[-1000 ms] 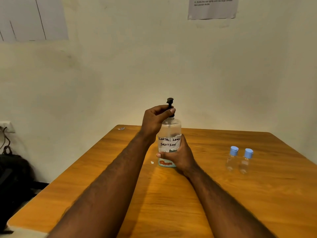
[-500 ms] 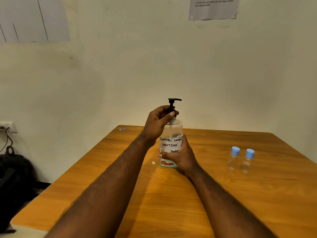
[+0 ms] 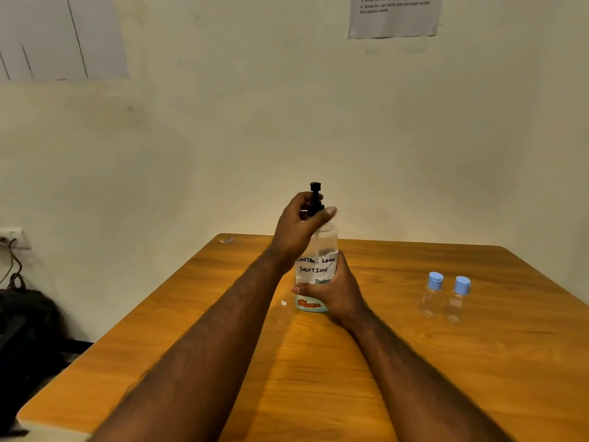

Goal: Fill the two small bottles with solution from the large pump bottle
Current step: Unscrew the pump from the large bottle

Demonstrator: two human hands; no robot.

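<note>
The large clear pump bottle [image 3: 316,269], with a handwritten "contact lens solution" label, stands on the wooden table [image 3: 414,362] near its middle. My right hand [image 3: 334,291] grips its lower body from the right. My left hand [image 3: 298,228] grips the black pump collar at the neck, and the pump head [image 3: 315,188] sticks up above my fingers. Two small clear bottles with blue flip caps, one [image 3: 432,295] and the other [image 3: 457,299], stand side by side to the right, capped and apart from both hands.
A wall rises close behind the table, with a paper sheet [image 3: 394,14] taped high up. A wall socket with cables [image 3: 12,247] and a dark bag [image 3: 25,330] are at the left, below table level. A small white scrap [image 3: 283,303] lies left of the bottle.
The pump head has turned: its nozzle pointed right half a second ago and now faces along my line of sight. My left hand has shifted round the collar. The right hand kept its hold.
</note>
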